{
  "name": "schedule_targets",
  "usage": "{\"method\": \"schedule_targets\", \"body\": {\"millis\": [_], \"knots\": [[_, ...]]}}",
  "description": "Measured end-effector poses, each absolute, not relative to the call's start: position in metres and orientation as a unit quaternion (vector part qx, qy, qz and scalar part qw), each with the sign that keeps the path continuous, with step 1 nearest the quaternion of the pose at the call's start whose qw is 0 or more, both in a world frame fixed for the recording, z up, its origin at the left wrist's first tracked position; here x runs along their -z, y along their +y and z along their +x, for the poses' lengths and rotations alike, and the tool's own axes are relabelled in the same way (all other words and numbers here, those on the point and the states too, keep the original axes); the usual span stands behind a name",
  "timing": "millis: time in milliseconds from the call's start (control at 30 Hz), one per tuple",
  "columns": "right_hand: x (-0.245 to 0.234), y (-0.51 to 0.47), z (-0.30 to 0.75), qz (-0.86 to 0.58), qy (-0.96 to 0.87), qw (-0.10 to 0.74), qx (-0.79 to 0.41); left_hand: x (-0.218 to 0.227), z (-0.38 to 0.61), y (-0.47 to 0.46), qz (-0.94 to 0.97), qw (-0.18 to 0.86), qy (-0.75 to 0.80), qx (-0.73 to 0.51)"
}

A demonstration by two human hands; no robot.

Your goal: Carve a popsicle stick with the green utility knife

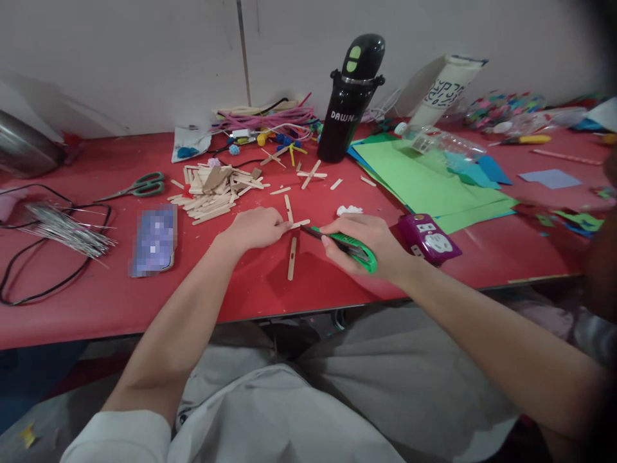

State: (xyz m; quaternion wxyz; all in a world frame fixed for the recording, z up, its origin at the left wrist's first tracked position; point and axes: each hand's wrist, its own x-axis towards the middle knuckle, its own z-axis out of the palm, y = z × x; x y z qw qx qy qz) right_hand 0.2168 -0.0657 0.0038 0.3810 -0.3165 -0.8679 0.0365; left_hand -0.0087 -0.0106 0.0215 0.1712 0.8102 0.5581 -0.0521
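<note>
My left hand (254, 228) rests on the red table (96, 302), its fingers pressed down on a short wooden craft stick (299, 224). My right hand (366, 243) is closed round a green utility knife (348, 244), whose tip touches that same stick. Another stick (292, 258) lies just below the knife tip and one more (288, 207) just above it. A pile of craft sticks (214, 190) sits beyond my left hand.
A black bottle (349, 96) stands at the back centre. Green paper sheets (424, 183), a purple socket block (429, 238), scissors (137, 186), a phone (154, 239), black cable (43, 283), metal wires (67, 228) and coloured cords (270, 119) lie around.
</note>
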Motion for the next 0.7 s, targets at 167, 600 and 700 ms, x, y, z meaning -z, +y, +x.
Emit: {"method": "schedule_targets", "body": {"millis": [167, 600, 700], "knots": [[-0.004, -0.065, 0.218, -0.302, -0.870, 0.389, -0.024, -0.031, -0.018, -0.016, 0.764, 0.104, 0.627, 0.106], [-0.002, -0.064, 0.221, -0.295, -0.868, 0.398, -0.046, -0.030, -0.153, -0.127, 0.642, -0.007, 0.747, -0.172], [-0.003, -0.064, 0.221, -0.301, -0.864, 0.400, -0.049, -0.014, -0.196, -0.156, 0.617, 0.028, 0.763, -0.193]]}}
